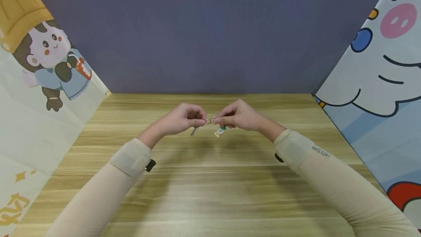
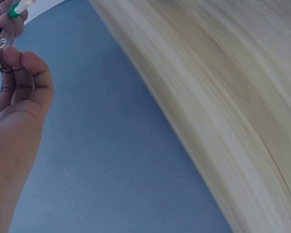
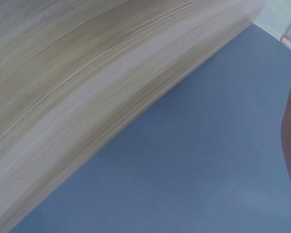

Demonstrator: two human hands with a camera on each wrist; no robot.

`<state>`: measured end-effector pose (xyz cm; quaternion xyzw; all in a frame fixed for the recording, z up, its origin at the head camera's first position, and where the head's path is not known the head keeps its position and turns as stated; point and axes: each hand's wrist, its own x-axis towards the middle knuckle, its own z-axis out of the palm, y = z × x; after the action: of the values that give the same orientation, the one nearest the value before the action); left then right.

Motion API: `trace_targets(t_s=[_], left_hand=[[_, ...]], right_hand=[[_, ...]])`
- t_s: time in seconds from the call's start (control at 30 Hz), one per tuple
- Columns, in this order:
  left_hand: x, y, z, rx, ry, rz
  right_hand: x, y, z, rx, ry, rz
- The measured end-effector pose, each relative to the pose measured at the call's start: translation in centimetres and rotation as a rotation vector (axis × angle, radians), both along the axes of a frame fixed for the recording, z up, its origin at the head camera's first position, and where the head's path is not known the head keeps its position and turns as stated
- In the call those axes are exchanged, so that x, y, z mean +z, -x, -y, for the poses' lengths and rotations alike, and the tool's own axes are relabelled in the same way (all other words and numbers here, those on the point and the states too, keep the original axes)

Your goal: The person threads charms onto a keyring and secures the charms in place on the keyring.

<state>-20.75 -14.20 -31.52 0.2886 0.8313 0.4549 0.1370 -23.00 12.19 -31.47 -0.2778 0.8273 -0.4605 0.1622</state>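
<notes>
Above the middle of the table, my left hand (image 1: 180,120) and right hand (image 1: 246,117) face each other, fingertips nearly meeting. A small metal ring (image 1: 208,121) shows in the gap between them. My left thumb and fingers pinch the ring's left side, and a grey key-like metal piece (image 1: 194,131) hangs below. On the other side, my right thumb and fingers pinch a keychain whose green, white and yellow charm (image 1: 219,132) dangles under them. The left wrist view shows the charm's green part (image 2: 13,10) near the fingers. Fingers cover most of the metal parts.
The wooden table (image 1: 210,193) carries both hands' shadows. A dark blue-grey panel (image 1: 210,32) rises behind it. Printed cartoon panels stand at the left (image 1: 65,120) and right (image 1: 361,127) edges. Dark straps show under both sleeves.
</notes>
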Motion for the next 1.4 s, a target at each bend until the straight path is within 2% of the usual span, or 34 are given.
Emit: trace_targets(t_s=[0.2, 0.4, 0.8, 1.07, 1.4], left_hand=[[0.26, 0.08, 0.05, -0.008, 0.013, 0.018], [0.53, 0.30, -0.07, 0.001, -0.040, 0.034], [0.19, 0.02, 0.00, 0.054, -0.094, 0.082], [0.03, 0.13, -0.31, 0.040, -0.171, 0.095], [0.03, 0.22, -0.61, 0.039, -0.209, 0.147]], right_hand=[[0.00, 0.03, 0.16, -0.004, 0.007, -0.008], [0.15, 0.15, 0.25, -0.010, 0.053, -0.001], [-0.36, -0.05, 0.35, 0.014, 0.089, 0.047], [-0.70, -0.20, 0.43, -0.004, 0.130, 0.043], [-0.70, -0.43, 0.50, -0.007, 0.146, 0.030]])
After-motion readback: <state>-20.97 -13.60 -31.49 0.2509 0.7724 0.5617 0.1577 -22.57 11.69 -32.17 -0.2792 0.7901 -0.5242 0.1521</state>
